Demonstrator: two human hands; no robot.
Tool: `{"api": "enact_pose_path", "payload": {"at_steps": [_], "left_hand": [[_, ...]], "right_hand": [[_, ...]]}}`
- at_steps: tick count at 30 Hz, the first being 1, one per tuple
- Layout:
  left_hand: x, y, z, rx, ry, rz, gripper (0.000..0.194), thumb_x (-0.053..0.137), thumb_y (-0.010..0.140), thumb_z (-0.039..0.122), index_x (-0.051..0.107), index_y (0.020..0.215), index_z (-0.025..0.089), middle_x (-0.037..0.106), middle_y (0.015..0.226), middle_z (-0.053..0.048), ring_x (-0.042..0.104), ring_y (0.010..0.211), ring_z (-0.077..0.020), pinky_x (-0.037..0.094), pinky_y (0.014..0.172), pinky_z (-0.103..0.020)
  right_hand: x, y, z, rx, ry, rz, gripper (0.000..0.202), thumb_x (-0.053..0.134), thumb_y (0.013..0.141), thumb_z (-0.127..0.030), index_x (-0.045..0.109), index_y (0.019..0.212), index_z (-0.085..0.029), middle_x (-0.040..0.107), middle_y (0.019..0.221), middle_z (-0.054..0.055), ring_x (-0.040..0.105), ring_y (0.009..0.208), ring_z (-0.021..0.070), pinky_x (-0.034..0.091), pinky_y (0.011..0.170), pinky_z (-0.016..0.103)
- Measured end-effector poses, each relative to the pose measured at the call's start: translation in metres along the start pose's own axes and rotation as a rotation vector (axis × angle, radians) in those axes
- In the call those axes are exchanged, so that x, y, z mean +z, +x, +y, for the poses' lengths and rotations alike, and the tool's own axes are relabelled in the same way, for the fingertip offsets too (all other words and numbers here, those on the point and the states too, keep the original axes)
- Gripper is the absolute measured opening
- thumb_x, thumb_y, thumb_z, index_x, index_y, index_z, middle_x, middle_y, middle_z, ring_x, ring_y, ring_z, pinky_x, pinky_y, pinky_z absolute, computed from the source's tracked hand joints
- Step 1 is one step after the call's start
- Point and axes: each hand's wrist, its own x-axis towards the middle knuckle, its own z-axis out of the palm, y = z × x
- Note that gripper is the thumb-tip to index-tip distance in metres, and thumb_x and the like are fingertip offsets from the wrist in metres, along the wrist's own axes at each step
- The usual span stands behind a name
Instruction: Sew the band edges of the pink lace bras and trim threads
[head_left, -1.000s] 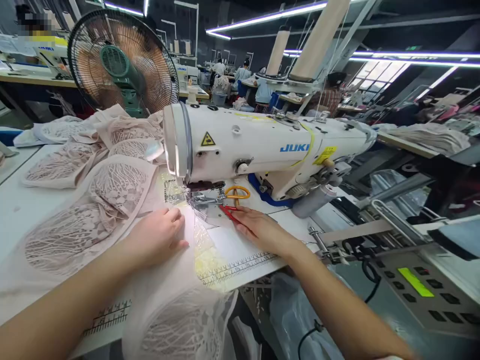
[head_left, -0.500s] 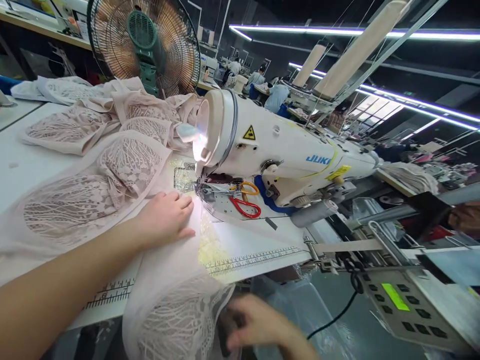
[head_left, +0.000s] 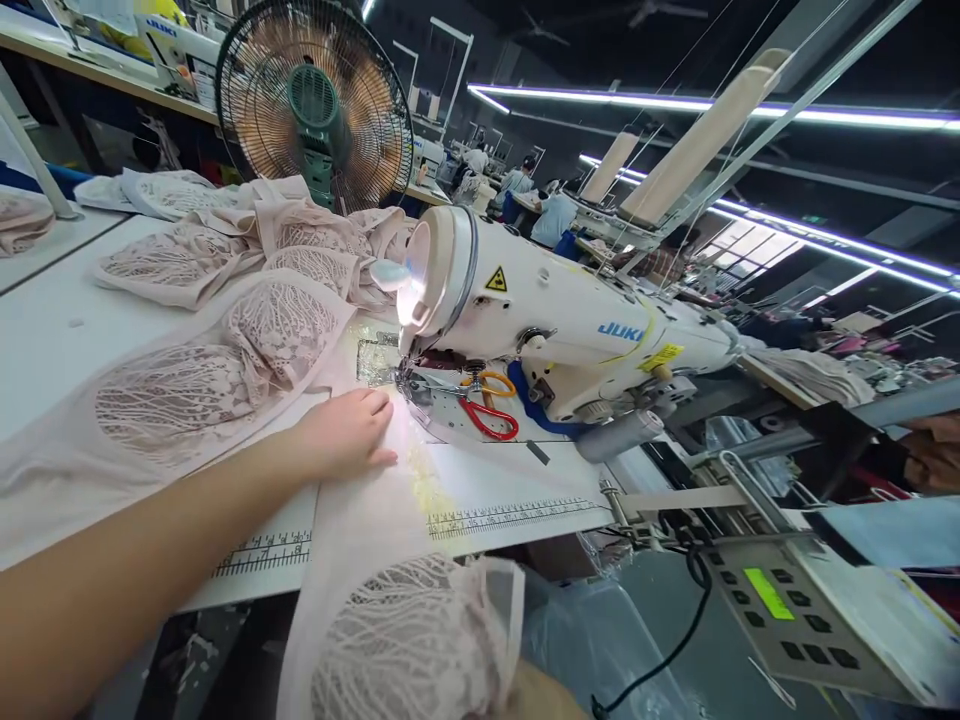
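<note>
My left hand [head_left: 349, 435] lies flat on a pale pink lace bra [head_left: 375, 520], its fingertips just short of the presser foot of the white sewing machine [head_left: 559, 310]. The bra's fabric runs from the needle area over the table edge, and a lace cup hangs down in front. Behind that cup, only the wrist part of my right hand [head_left: 546, 694] shows; its fingers are hidden. Scissors with red and orange handles [head_left: 491, 420] lie under the machine arm. Left of my hand, another pale lace bra [head_left: 176, 400] is spread on the table.
More lace bras [head_left: 292, 235] are heaped at the back of the table, before a large fan [head_left: 315, 110]. A grey control box [head_left: 810, 610] is mounted at the lower right. Clear plastic [head_left: 607, 630] sits below the edge. People work at far machines.
My right hand has gone behind the hanging cup, which now sits higher and folds at its right side. My left hand stays near the needle. The view has shifted a little.
</note>
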Motion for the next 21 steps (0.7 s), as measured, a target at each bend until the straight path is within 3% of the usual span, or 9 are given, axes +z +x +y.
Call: {"api": "enact_pose_path", "payload": {"at_steps": [4,9,14,18,21], "left_hand": [[-0.005,0.004,0.010,-0.066,0.034,-0.019,0.057,0.040,0.092,0.046,0.051,0.131,0.006,0.052,0.134,-0.020,0.049,0.119,-0.0305,0.041,0.098,-0.039],[-0.012,0.013,0.018,-0.115,0.058,-0.056,0.055,0.037,0.092,0.048,0.061,0.120,0.007,0.060,0.120,-0.019,0.055,0.103,-0.0303,0.046,0.087,-0.039],[-0.015,0.021,0.014,-0.125,0.056,-0.034,0.053,0.038,0.092,0.045,0.062,0.117,0.004,0.061,0.111,-0.020,0.056,0.100,-0.0314,0.046,0.085,-0.041],[-0.013,0.023,0.010,-0.121,0.038,-0.026,0.050,0.040,0.091,0.045,0.065,0.109,0.006,0.060,0.114,-0.020,0.055,0.104,-0.0327,0.046,0.088,-0.044],[-0.009,0.024,0.004,-0.065,0.044,0.006,0.051,0.042,0.091,0.046,0.063,0.113,0.005,0.056,0.124,-0.022,0.053,0.111,-0.0329,0.043,0.096,-0.045]], "right_hand": [[-0.004,-0.029,-0.022,0.090,0.345,0.128,0.071,0.075,0.066,-0.053,0.062,0.122,-0.012,0.068,0.113,0.013,0.056,0.118,0.0328,0.040,0.104,0.048],[0.004,-0.023,-0.045,0.086,0.618,0.118,0.076,0.080,0.060,-0.049,0.060,0.122,-0.011,0.068,0.111,0.016,0.058,0.116,0.0360,0.041,0.101,0.051],[0.002,-0.014,-0.047,0.062,0.734,0.202,0.069,0.081,0.060,-0.048,0.064,0.115,-0.010,0.069,0.109,0.016,0.057,0.117,0.0346,0.038,0.105,0.050],[-0.004,-0.013,-0.043,0.071,0.772,0.157,0.069,0.082,0.060,-0.044,0.064,0.116,-0.008,0.071,0.107,0.016,0.059,0.116,0.0335,0.035,0.107,0.048],[-0.007,-0.012,-0.042,0.072,0.752,0.142,0.069,0.083,0.059,-0.042,0.064,0.116,-0.007,0.071,0.107,0.016,0.058,0.116,0.0334,0.035,0.107,0.048]]}}
